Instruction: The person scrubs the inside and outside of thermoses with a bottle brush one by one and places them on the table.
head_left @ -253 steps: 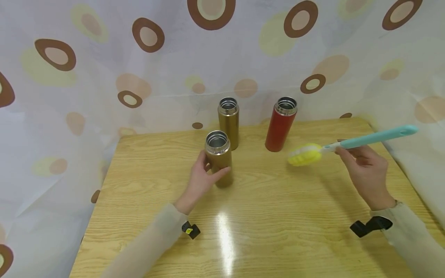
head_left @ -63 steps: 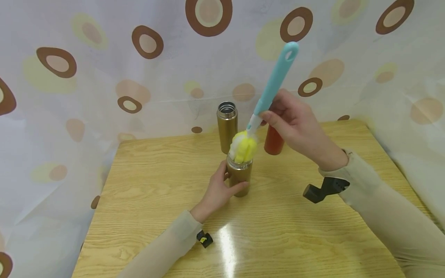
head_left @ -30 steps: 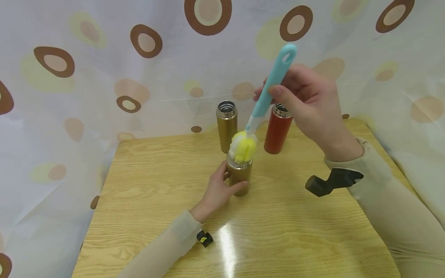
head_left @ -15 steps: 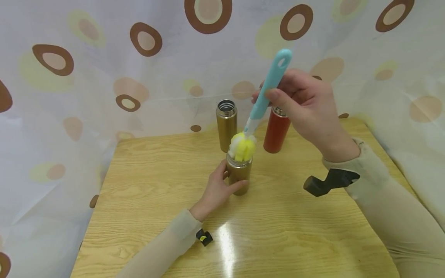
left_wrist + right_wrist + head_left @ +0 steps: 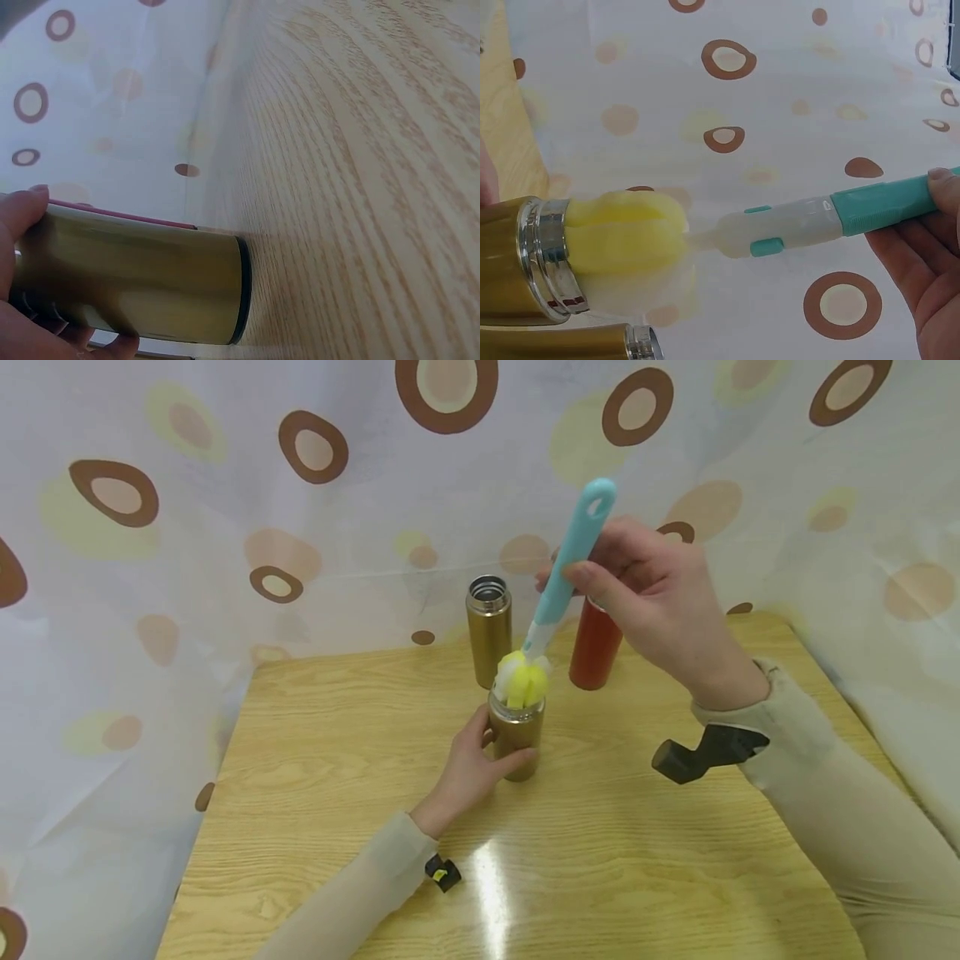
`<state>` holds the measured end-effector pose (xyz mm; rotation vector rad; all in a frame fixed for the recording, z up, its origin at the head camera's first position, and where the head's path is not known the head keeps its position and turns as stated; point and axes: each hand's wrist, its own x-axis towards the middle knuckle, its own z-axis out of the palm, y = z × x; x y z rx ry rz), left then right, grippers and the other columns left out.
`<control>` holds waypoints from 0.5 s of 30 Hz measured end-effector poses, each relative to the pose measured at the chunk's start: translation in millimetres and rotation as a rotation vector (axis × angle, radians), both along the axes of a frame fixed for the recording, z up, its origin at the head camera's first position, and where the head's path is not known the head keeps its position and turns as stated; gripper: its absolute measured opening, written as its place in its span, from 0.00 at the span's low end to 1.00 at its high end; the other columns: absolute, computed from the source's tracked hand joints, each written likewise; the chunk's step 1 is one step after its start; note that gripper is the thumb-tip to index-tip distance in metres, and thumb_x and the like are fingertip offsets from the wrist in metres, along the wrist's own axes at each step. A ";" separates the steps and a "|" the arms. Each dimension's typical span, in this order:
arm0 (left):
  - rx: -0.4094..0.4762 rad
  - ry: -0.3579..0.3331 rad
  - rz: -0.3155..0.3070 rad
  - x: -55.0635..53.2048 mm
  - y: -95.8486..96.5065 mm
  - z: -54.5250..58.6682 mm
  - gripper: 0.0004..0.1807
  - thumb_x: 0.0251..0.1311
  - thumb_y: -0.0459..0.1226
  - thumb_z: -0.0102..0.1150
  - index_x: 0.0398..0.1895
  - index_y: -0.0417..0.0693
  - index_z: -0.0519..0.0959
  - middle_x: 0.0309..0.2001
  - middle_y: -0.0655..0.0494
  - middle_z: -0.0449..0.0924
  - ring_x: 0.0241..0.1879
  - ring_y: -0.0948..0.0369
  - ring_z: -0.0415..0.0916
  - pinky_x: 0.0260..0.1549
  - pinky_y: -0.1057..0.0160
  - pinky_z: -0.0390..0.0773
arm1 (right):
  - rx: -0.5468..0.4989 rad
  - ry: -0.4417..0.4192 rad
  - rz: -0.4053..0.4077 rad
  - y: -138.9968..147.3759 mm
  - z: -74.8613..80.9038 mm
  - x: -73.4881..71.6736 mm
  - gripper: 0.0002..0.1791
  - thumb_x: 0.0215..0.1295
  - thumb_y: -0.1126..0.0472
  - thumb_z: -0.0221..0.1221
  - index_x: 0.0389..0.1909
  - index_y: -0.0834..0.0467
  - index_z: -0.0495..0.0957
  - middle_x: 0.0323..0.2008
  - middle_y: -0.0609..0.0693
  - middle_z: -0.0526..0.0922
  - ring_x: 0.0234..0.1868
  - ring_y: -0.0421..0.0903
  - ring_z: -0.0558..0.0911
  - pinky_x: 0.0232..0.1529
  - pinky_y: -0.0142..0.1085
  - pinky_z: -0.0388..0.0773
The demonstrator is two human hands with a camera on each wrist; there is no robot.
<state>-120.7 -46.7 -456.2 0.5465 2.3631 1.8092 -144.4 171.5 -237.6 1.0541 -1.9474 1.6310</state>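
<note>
In the head view my left hand [image 5: 463, 772] grips a gold-brown metal bottle [image 5: 517, 735], open-topped and upright on the table. My right hand [image 5: 663, 602] pinches the turquoise handle of a bottle brush [image 5: 573, 547] between thumb and fingers. The brush slants down to the left. Its yellow and white sponge head [image 5: 525, 683] sits partly in the bottle's mouth, most of it still above the rim. In the right wrist view the sponge [image 5: 626, 232] presses into the steel neck. The left wrist view shows the bottle's dark base [image 5: 241, 291] against the wood.
A second gold-brown bottle [image 5: 491, 639] stands uncapped just behind. Farther right is a red bottle [image 5: 596, 647], its top partly hidden by my right hand. The wooden table [image 5: 337, 752] meets a spotted cloth [image 5: 360, 527] at the back and sides.
Since the oldest frame, my left hand and its bottle have shifted right, and the brush has come from the right to the bottle's mouth. In the last second, the brush's handle has dropped slightly.
</note>
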 end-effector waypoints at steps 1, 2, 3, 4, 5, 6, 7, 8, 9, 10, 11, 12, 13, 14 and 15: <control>0.003 -0.002 0.001 0.4 0.1 -0.2 0.39 0.62 0.38 0.75 0.74 0.49 0.67 0.71 0.55 0.72 0.71 0.55 0.69 0.70 0.46 0.69 | 0.002 -0.001 0.007 -0.4 -0.9 -0.3 0.10 0.73 0.68 0.62 0.47 0.73 0.81 0.40 0.62 0.89 0.44 0.50 0.90 0.50 0.38 0.86; 0.007 -0.002 -0.001 0.8 0.2 -0.4 0.39 0.62 0.38 0.75 0.74 0.49 0.67 0.71 0.54 0.72 0.71 0.54 0.69 0.71 0.46 0.69 | 0.006 -0.005 0.011 -0.7 -2.1 -0.5 0.10 0.73 0.68 0.62 0.47 0.73 0.81 0.40 0.62 0.89 0.44 0.50 0.90 0.50 0.39 0.86; 0.011 -0.004 -0.004 1.2 0.2 -0.7 0.39 0.62 0.38 0.75 0.74 0.48 0.67 0.71 0.54 0.72 0.71 0.54 0.69 0.71 0.45 0.69 | 0.000 -0.013 0.017 -0.9 -3.6 -0.9 0.10 0.73 0.69 0.62 0.47 0.74 0.81 0.40 0.62 0.89 0.44 0.50 0.90 0.51 0.39 0.86; 0.012 -0.005 -0.005 1.8 0.0 -1.0 0.39 0.62 0.38 0.75 0.74 0.48 0.67 0.71 0.53 0.72 0.71 0.54 0.69 0.71 0.45 0.69 | -0.003 -0.017 0.018 -0.8 -5.6 -1.3 0.10 0.73 0.69 0.61 0.47 0.74 0.81 0.40 0.61 0.89 0.44 0.50 0.90 0.50 0.39 0.86; 0.014 -0.004 -0.007 2.1 -0.1 -1.3 0.38 0.62 0.38 0.74 0.74 0.47 0.67 0.71 0.53 0.73 0.71 0.53 0.69 0.71 0.45 0.69 | -0.013 -0.023 0.019 -0.7 -7.4 -1.6 0.10 0.73 0.69 0.61 0.47 0.74 0.81 0.40 0.60 0.90 0.44 0.50 0.90 0.51 0.40 0.86; 0.015 -0.005 -0.009 2.3 -0.4 -1.5 0.38 0.62 0.38 0.74 0.74 0.47 0.67 0.71 0.52 0.73 0.71 0.53 0.69 0.70 0.45 0.69 | -0.026 -0.027 0.021 -0.5 -9.1 -1.9 0.10 0.73 0.70 0.62 0.47 0.75 0.80 0.40 0.60 0.90 0.44 0.50 0.90 0.51 0.40 0.86; 0.012 -0.005 -0.010 2.6 -0.7 -1.3 0.38 0.62 0.38 0.74 0.74 0.46 0.67 0.70 0.52 0.73 0.71 0.53 0.69 0.70 0.45 0.69 | -0.039 -0.030 0.021 -0.3 -10.5 -2.0 0.10 0.73 0.70 0.62 0.46 0.75 0.80 0.40 0.59 0.90 0.45 0.50 0.90 0.52 0.40 0.86; 0.011 -0.004 -0.012 2.8 -0.9 -1.2 0.38 0.62 0.38 0.74 0.73 0.46 0.67 0.70 0.51 0.73 0.71 0.53 0.69 0.70 0.45 0.69 | -0.049 -0.035 0.023 0.0 -11.6 -2.0 0.10 0.73 0.70 0.62 0.46 0.75 0.80 0.40 0.59 0.90 0.45 0.50 0.90 0.52 0.40 0.85; 0.009 -0.004 -0.011 2.9 -1.0 -1.0 0.38 0.62 0.38 0.74 0.73 0.46 0.67 0.70 0.52 0.73 0.71 0.53 0.69 0.70 0.44 0.69 | -0.049 -0.036 0.023 0.3 -12.3 -1.8 0.10 0.73 0.69 0.62 0.46 0.75 0.80 0.40 0.60 0.90 0.45 0.50 0.90 0.52 0.40 0.85; 0.007 -0.003 -0.009 3.0 -1.1 -0.9 0.38 0.62 0.38 0.75 0.73 0.46 0.67 0.70 0.52 0.73 0.71 0.53 0.69 0.70 0.45 0.69 | -0.037 -0.030 0.016 0.4 -12.5 -1.7 0.10 0.73 0.69 0.62 0.46 0.75 0.80 0.40 0.60 0.90 0.44 0.50 0.90 0.52 0.39 0.85; 0.007 -0.002 -0.006 2.9 -1.2 -0.7 0.38 0.62 0.38 0.75 0.73 0.47 0.67 0.70 0.52 0.73 0.71 0.53 0.69 0.70 0.45 0.69 | -0.025 -0.026 0.014 0.3 -12.4 -1.5 0.11 0.73 0.69 0.62 0.47 0.75 0.80 0.40 0.61 0.89 0.44 0.49 0.90 0.52 0.39 0.85; 0.006 -0.002 -0.002 3.0 -1.2 -0.6 0.38 0.62 0.38 0.75 0.73 0.47 0.67 0.70 0.53 0.73 0.71 0.54 0.69 0.70 0.45 0.69 | -0.012 -0.022 0.013 0.1 -12.2 -1.4 0.11 0.73 0.68 0.62 0.47 0.74 0.80 0.40 0.62 0.89 0.43 0.49 0.90 0.52 0.39 0.85; 0.004 -0.002 0.001 3.1 -1.0 -0.5 0.39 0.61 0.38 0.76 0.73 0.48 0.67 0.70 0.53 0.73 0.71 0.54 0.70 0.70 0.46 0.70 | 0.001 -0.019 0.013 -0.2 -12.0 -1.4 0.11 0.73 0.68 0.62 0.47 0.74 0.81 0.41 0.62 0.89 0.43 0.48 0.90 0.51 0.39 0.86; 0.006 -0.001 0.002 2.7 -0.7 -1.1 0.39 0.61 0.38 0.76 0.73 0.48 0.68 0.70 0.54 0.73 0.70 0.54 0.70 0.70 0.46 0.70 | 0.014 -0.014 0.011 -0.4 -12.0 -1.7 0.11 0.73 0.68 0.62 0.48 0.73 0.81 0.41 0.62 0.89 0.42 0.48 0.90 0.50 0.39 0.86; 0.008 0.001 0.002 2.3 -0.2 -1.6 0.38 0.61 0.37 0.76 0.73 0.48 0.68 0.70 0.54 0.73 0.70 0.54 0.70 0.70 0.47 0.70 | 0.024 -0.008 0.006 -0.3 -12.0 -2.1 0.11 0.73 0.67 0.63 0.48 0.73 0.81 0.41 0.62 0.89 0.42 0.47 0.90 0.49 0.38 0.86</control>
